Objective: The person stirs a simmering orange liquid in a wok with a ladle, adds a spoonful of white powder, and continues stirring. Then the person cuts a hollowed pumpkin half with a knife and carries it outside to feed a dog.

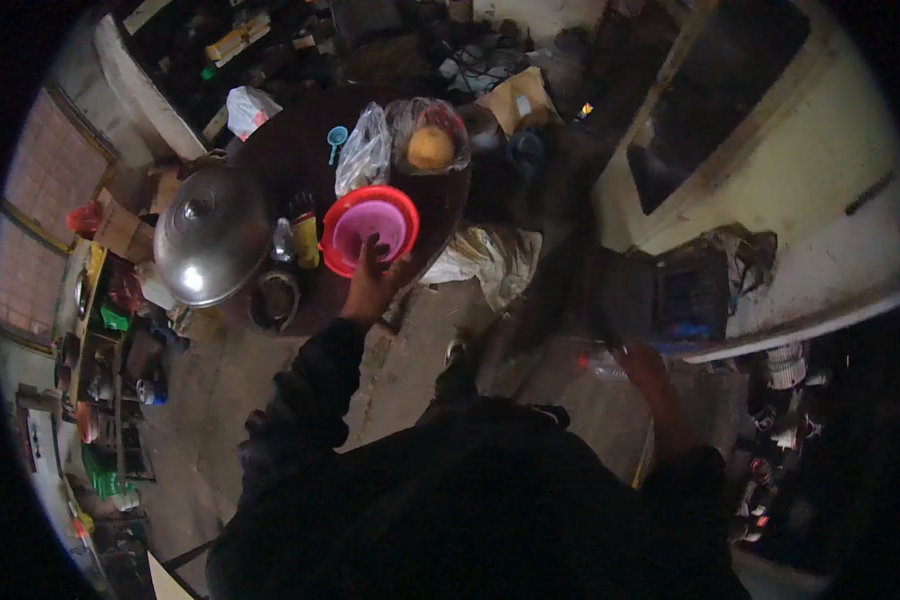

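My left hand [370, 285] reaches up to a pink bowl [372, 228] nested in a red basin [400, 200] on a dark round table [290, 150]; its fingers lie over the near rim. My right hand [638, 362] is low at the right, in shadow, close to a dark crate-like box [685, 290]; whether it holds anything is unclear. Dark sleeves cover both forearms.
A large shiny metal lid [208, 235], a yellow bottle [306, 240], a small dark pot [275, 298], clear plastic bags [365, 150] and a bagged orange round thing [430, 147] share the table. Cluttered shelves [105, 380] stand left; a pale cabinet [770, 150] right.
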Demonstrator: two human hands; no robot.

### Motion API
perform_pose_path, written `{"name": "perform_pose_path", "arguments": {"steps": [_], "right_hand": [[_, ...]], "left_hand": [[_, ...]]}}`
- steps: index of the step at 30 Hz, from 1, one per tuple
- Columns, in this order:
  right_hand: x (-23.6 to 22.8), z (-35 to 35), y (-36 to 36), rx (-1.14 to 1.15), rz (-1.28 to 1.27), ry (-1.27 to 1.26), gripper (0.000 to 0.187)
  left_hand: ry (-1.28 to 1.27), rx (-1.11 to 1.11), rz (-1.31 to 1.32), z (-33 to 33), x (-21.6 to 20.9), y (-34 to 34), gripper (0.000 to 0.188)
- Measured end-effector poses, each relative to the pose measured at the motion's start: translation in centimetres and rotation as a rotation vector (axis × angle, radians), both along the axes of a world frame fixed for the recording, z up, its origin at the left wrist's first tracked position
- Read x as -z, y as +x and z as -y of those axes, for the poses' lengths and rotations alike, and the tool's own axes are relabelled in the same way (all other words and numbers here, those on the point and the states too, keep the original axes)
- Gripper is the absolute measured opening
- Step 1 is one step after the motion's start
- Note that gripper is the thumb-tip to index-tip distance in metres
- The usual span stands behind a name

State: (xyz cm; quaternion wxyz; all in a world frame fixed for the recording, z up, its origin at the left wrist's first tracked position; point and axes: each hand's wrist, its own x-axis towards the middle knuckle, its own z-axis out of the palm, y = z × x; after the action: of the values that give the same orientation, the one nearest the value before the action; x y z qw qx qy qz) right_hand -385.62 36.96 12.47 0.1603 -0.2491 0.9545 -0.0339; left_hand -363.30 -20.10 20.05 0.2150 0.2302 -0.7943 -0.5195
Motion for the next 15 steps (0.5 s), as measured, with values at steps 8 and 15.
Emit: {"name": "perform_pose_path", "arguments": {"steps": [8,15], "right_hand": [[-10.0,25.7,-15.6,0.045,0.250,-0.256,0.048],[-8.1,33.2,-27.5,0.061,0.388,-0.435,0.039]], "left_hand": [[-0.058,-0.073,0.021,11.9,4.5,-24.6,0.055],[-0.304,-0.218,0.466,22.5,16.4,-42.9,0.100]]}}
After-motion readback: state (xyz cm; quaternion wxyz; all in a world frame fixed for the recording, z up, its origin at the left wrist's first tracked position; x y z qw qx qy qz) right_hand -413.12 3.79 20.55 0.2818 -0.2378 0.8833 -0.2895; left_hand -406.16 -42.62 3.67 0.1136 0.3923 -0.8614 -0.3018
